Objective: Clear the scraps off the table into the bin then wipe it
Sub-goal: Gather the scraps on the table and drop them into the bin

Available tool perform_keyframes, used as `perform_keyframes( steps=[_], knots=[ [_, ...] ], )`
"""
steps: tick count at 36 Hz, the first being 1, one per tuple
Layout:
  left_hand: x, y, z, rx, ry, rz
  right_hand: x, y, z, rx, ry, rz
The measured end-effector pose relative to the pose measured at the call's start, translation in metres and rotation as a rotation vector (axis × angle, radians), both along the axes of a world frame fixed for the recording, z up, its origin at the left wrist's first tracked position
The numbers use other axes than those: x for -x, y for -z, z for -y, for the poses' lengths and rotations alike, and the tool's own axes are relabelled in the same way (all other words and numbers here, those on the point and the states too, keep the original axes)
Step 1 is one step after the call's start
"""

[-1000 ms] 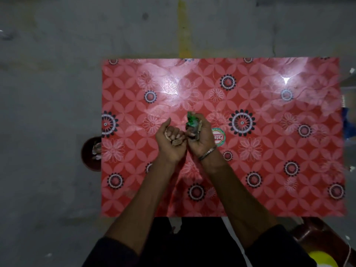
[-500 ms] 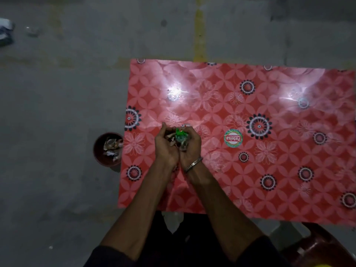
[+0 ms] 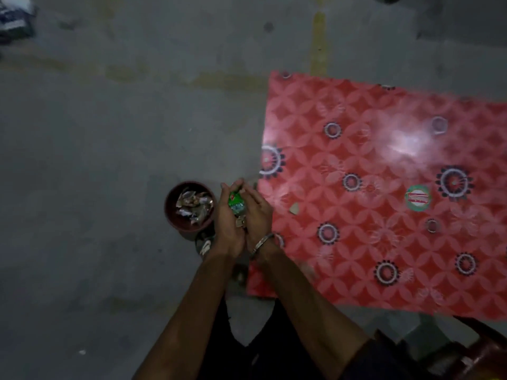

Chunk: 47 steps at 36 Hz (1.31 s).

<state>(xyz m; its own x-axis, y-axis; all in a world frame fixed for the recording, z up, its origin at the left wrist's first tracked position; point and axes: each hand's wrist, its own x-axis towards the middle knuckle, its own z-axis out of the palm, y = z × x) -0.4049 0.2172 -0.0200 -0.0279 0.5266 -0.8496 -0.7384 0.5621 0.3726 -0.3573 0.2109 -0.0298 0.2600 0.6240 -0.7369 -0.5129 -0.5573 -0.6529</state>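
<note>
Floor [image 3: 109, 133]: grey concrete is lying all around the table, with a faded yellow line [image 3: 318, 42] beyond the table's far edge.
Table [image 3: 384, 242]: a glossy red flowered cover is reflecting the light; a round green sticker [image 3: 418, 198] is sitting on it.
Bin [image 3: 175, 215]: a small dark red pot is standing on the floor just beside the table's left edge, holding crumpled wrappers.
Left hand [image 3: 229, 223]: cupping, pressed against the right one, between the bin and the table.
Right hand [image 3: 256, 212]: cupping too, wearing a metal bangle [image 3: 262, 242].
Scraps [image 3: 236, 205]: a green wrapper and small pieces are being held between both palms.
Chip [image 3: 295, 208]: one pale piece is lying on the table near its left edge.
</note>
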Motion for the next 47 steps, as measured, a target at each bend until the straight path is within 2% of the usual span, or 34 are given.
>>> perform_keyframes(
  steps=[4, 6, 9, 12, 16, 19, 20, 23, 25, 27, 29, 31, 34, 39, 42, 44, 47],
  knots=[
    [0.079, 0.024, 0.004, 0.012, 0.044, -0.109, 0.088, 0.025, 0.001, 0.022, -0.068, -0.033],
    [0.123, 0.056, 0.004, 0.005, 0.034, -0.015, 0.125, 0.045, 0.0, 0.075, -0.091, -0.014],
    [0.169, 0.094, -0.005, 0.087, -0.085, 0.082, 0.168, 0.085, -0.008, 0.133, -0.084, -0.004],
    [0.197, 0.147, -0.014, 0.195, -0.057, -0.021, 0.199, 0.132, -0.014, 0.185, -0.102, 0.027],
    [0.223, 0.23, -0.024, 0.221, -0.103, -0.044, 0.22, 0.2, -0.03, 0.264, -0.08, 0.056],
    [0.239, 0.336, -0.014, 0.302, -0.052, -0.091, 0.232, 0.264, -0.039, 0.389, -0.023, 0.043],
    [0.24, 0.35, -0.015, 0.351, -0.052, -0.11, 0.236, 0.287, -0.04, 0.413, -0.021, 0.04],
    [0.246, 0.348, -0.024, 0.351, -0.045, -0.158, 0.242, 0.376, -0.04, 0.38, -0.141, 0.173],
    [0.248, 0.365, -0.026, 0.303, -0.026, -0.202, 0.234, 0.468, -0.029, 0.397, -0.23, 0.254],
    [0.256, 0.384, -0.023, 0.282, 0.018, -0.218, 0.227, 0.51, -0.023, 0.365, -0.28, 0.252],
    [0.269, 0.404, -0.012, 0.182, -0.017, -0.213, 0.23, 0.464, -0.038, 0.354, -0.256, 0.227],
    [0.28, 0.402, -0.004, 0.237, -0.021, -0.154, 0.225, 0.424, -0.045, 0.382, -0.268, 0.249],
    [0.287, 0.369, 0.005, 0.298, 0.03, -0.249, 0.214, 0.4, -0.04, 0.43, -0.273, 0.256],
    [0.289, 0.297, 0.012, 0.246, 0.11, -0.261, 0.205, 0.31, -0.034, 0.415, -0.245, 0.268],
    [0.275, 0.244, 0.01, 0.235, 0.288, -0.338, 0.2, 0.256, -0.027, 0.395, -0.295, 0.271],
    [0.262, 0.201, 0.006, 0.24, 0.329, -0.362, 0.202, 0.217, -0.02, 0.356, -0.328, 0.26],
    [0.232, 0.121, -0.005, 0.141, 0.334, -0.34, 0.201, 0.114, -0.023, 0.248, -0.299, 0.251]
  ],
)
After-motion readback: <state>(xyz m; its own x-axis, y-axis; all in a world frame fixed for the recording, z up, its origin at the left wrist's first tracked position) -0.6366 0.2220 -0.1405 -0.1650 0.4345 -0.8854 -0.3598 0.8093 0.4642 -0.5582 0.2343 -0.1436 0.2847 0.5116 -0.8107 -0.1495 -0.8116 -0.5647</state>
